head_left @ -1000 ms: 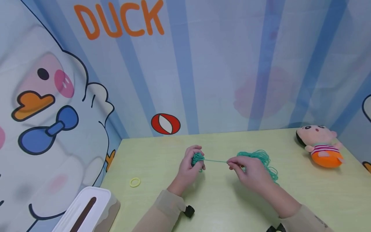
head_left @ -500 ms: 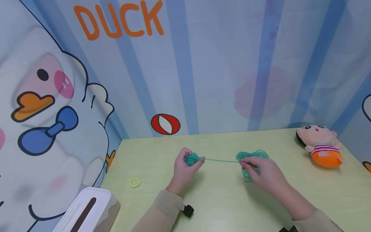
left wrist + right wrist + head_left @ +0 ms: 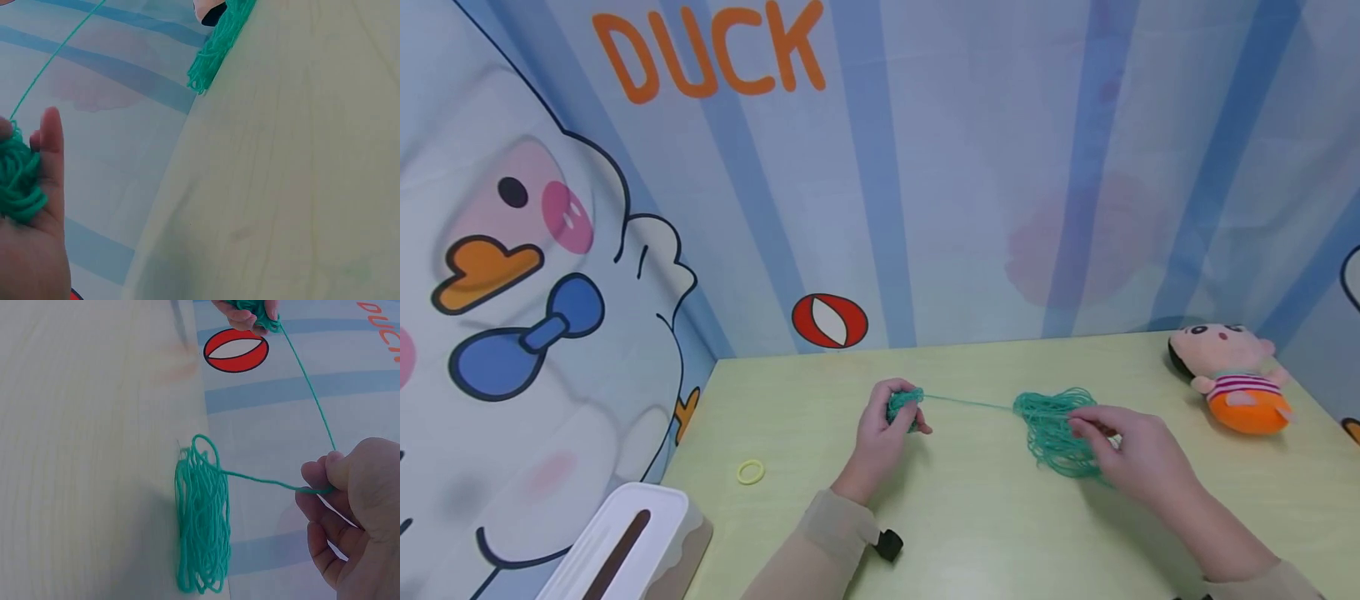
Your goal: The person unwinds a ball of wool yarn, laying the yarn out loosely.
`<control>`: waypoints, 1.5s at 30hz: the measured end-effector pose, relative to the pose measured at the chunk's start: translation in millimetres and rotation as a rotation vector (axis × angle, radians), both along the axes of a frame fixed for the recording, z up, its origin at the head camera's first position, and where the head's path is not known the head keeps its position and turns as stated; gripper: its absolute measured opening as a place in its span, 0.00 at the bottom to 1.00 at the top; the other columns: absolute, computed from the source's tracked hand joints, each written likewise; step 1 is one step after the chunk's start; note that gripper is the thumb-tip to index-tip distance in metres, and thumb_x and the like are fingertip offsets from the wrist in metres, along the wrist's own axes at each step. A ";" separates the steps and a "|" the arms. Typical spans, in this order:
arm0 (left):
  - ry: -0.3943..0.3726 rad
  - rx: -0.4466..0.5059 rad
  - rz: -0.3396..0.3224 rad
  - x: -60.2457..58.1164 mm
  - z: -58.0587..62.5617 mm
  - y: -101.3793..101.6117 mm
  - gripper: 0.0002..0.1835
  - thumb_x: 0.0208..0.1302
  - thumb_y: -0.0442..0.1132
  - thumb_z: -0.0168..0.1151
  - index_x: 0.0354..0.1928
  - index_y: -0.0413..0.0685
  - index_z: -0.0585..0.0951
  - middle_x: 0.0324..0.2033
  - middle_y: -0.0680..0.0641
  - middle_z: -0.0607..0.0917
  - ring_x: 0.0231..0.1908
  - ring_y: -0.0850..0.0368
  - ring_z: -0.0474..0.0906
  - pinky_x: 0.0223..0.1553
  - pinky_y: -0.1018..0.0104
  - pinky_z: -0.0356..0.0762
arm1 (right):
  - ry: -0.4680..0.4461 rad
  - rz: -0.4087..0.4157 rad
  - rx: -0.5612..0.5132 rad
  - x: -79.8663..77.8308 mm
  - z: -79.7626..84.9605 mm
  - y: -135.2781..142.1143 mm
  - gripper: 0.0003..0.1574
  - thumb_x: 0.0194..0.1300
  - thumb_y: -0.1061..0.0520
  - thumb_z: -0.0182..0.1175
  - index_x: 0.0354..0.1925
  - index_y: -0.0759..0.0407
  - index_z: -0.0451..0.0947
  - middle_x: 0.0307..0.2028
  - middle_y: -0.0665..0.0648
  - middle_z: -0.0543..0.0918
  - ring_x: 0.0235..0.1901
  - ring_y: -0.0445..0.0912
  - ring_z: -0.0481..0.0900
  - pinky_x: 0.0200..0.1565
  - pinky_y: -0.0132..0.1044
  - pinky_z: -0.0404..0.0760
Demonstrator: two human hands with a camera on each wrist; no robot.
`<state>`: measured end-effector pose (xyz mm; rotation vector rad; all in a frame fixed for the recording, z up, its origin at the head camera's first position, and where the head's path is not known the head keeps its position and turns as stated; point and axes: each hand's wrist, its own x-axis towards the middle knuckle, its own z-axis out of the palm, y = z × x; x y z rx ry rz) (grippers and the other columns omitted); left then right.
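A small bundle of green yarn (image 3: 901, 407) sits in my left hand (image 3: 881, 429), the thumb and fingers curled round it. In the left wrist view its wound loops (image 3: 19, 178) lie against the palm and fingers. One strand (image 3: 307, 381) runs taut from there to my right hand (image 3: 1138, 454), which pinches it between thumb and forefinger. From that pinch the yarn trails to a loose skein of green yarn (image 3: 1056, 437) on the table. My right hand is just right of the skein, overlapping its edge in the head view.
A yellow ring (image 3: 750, 472) lies on the table (image 3: 805, 400) to the left. At the front left stands a white lidded box (image 3: 632, 542) with a slot. A plush doll (image 3: 1236, 379) lies at the back right. A printed curtain (image 3: 955, 167) hangs behind.
My right hand has moved to the right with the strand, lengthening the stretch between the hands. My left hand has shifted slightly and turned the bundle. The skein now shows more fully.
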<state>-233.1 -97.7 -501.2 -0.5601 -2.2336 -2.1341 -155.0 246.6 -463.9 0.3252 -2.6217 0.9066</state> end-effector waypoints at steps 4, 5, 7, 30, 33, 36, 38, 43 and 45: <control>-0.012 0.016 0.081 -2.7 -2.9 1.6 0.10 0.81 0.32 0.62 0.56 0.41 0.71 0.72 0.40 0.79 0.51 0.33 0.88 0.50 0.67 0.91 | 0.066 -0.002 -0.005 3.1 -4.9 12.2 0.11 0.74 0.63 0.71 0.51 0.56 0.92 0.38 0.50 0.96 0.35 0.35 0.85 0.23 0.31 0.75; -0.010 0.017 0.100 -3.4 -4.0 1.6 0.10 0.80 0.32 0.63 0.52 0.41 0.71 0.74 0.42 0.79 0.54 0.30 0.88 0.51 0.67 0.91 | 0.067 0.002 -0.005 4.0 -6.2 15.1 0.11 0.73 0.64 0.71 0.51 0.57 0.92 0.38 0.50 0.96 0.34 0.32 0.83 0.24 0.31 0.75; -0.010 0.016 0.123 -3.5 -4.7 1.2 0.12 0.79 0.31 0.65 0.47 0.44 0.69 0.69 0.40 0.84 0.55 0.31 0.89 0.51 0.66 0.92 | 0.055 0.011 -0.004 6.2 -8.6 20.6 0.11 0.73 0.64 0.71 0.51 0.57 0.92 0.39 0.51 0.96 0.35 0.29 0.81 0.25 0.31 0.77; -0.083 -0.074 0.000 -0.7 -0.8 -4.0 0.20 0.77 0.37 0.68 0.62 0.49 0.70 0.49 0.45 0.87 0.40 0.57 0.82 0.45 0.70 0.85 | -0.344 -0.099 0.173 -21.1 -21.3 37.1 0.11 0.76 0.52 0.69 0.49 0.56 0.92 0.43 0.59 0.92 0.36 0.50 0.84 0.40 0.49 0.84; -0.050 -0.066 -0.036 0.2 0.3 -3.6 0.19 0.82 0.37 0.61 0.69 0.48 0.70 0.41 0.47 0.82 0.34 0.57 0.81 0.42 0.69 0.85 | -0.264 -0.091 0.178 -22.1 -17.0 13.6 0.11 0.75 0.55 0.69 0.50 0.59 0.91 0.49 0.67 0.88 0.39 0.56 0.85 0.43 0.58 0.86; -0.040 -0.050 -0.070 1.1 0.9 -2.6 0.21 0.83 0.36 0.60 0.73 0.50 0.72 0.40 0.48 0.80 0.35 0.57 0.85 0.45 0.68 0.89 | -0.112 -0.038 0.114 -19.5 -14.1 -23.4 0.14 0.76 0.56 0.68 0.55 0.61 0.89 0.53 0.67 0.87 0.47 0.61 0.87 0.51 0.63 0.86; -0.055 -0.048 -0.092 1.6 1.2 -2.0 0.21 0.84 0.38 0.61 0.73 0.52 0.74 0.41 0.48 0.81 0.36 0.58 0.87 0.47 0.68 0.91 | -0.044 0.037 0.050 -18.2 -12.8 -51.1 0.19 0.78 0.55 0.68 0.61 0.61 0.86 0.58 0.65 0.88 0.56 0.63 0.87 0.58 0.64 0.86; -0.058 -0.072 -0.135 3.5 1.3 -1.8 0.20 0.82 0.41 0.65 0.70 0.48 0.78 0.40 0.41 0.86 0.35 0.58 0.87 0.46 0.67 0.91 | -0.097 0.208 -0.048 -20.8 -13.7 -110.2 0.31 0.83 0.50 0.64 0.76 0.60 0.76 0.65 0.59 0.88 0.69 0.63 0.83 0.67 0.63 0.83; -0.032 -0.093 -0.138 3.7 0.5 -2.0 0.18 0.81 0.41 0.66 0.66 0.46 0.79 0.42 0.39 0.86 0.36 0.59 0.87 0.46 0.67 0.91 | -0.153 0.228 -0.074 -23.3 -12.9 -126.0 0.31 0.83 0.51 0.63 0.76 0.60 0.75 0.60 0.56 0.91 0.65 0.59 0.87 0.64 0.59 0.87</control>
